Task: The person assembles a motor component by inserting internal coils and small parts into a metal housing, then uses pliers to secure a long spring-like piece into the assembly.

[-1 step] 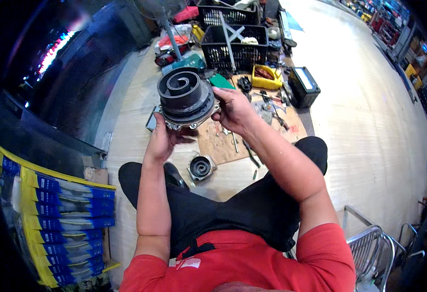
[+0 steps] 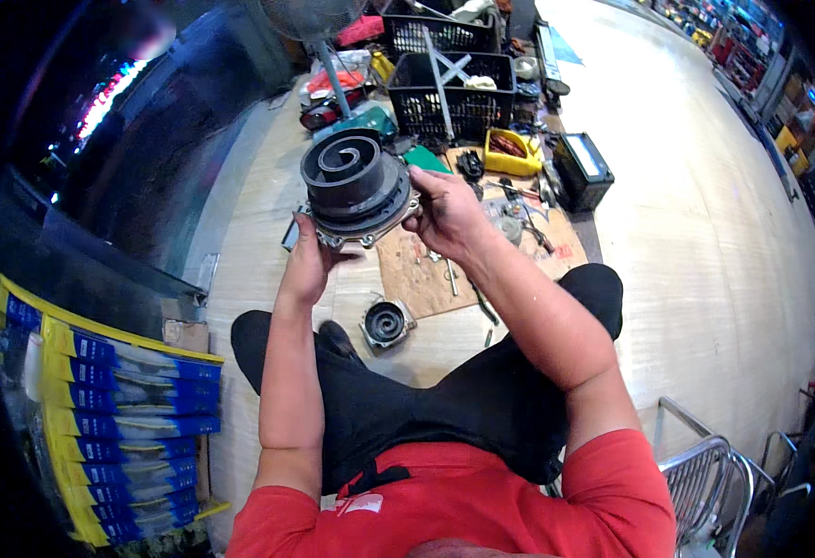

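Between my two hands, raised above the floor, is a dark grey scroll compressor part (image 2: pixel 347 191) with a spiral wall facing up and a lighter, lobed metal flange round its base. My left hand (image 2: pixel 307 265) grips the flange from the near left, thumb up along its side and fingers partly hidden beneath. My right hand (image 2: pixel 449 212) clasps the right edge, with the thumb on top and the other fingers curled at the rim. Below, on the floor between my feet, lies a smaller scroll housing (image 2: pixel 386 323), its dark spiral showing upward.
Tools and small parts lie on a brown board (image 2: pixel 417 284) beyond the housing. Farther off stand a yellow tray (image 2: pixel 513 165), a black battery (image 2: pixel 582 172), black crates (image 2: pixel 482 104) and a fan (image 2: pixel 335 79). A yellow rack (image 2: pixel 59 409) is at left, a metal chair (image 2: pixel 705 465) at right.
The background has shifted very slightly in the view. Both hands keep hold of the scroll compressor part in nearly the same place.
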Available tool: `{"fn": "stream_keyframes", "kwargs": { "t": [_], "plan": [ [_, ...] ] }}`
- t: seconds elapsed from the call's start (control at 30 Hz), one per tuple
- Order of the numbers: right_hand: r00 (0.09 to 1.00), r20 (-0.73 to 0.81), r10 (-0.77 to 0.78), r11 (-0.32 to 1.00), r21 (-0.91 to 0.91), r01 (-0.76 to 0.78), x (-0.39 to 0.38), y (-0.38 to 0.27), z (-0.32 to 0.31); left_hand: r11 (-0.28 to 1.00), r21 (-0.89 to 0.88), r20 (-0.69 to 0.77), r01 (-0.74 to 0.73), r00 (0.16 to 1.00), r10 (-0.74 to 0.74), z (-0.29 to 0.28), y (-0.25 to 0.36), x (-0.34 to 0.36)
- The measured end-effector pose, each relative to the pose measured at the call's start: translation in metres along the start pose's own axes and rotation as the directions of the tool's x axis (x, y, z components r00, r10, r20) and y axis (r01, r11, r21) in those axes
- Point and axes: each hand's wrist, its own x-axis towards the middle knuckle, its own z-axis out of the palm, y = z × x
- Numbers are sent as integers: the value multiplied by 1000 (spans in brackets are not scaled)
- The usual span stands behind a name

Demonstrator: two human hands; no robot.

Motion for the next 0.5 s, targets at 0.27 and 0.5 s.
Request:
{"fn": "stream_keyframes", "kwargs": {
  "t": [0.27,0.5],
  "plan": [
    [994,-100,33,999,15,-32,18,38,11,654,-743,-116,-141,990,81,5,-49,32],
    [978,-101,182,954,-222,-201,31,50,-5,372,-920,-175,-121,978,-114,-12,-86,49]
  ]
}}
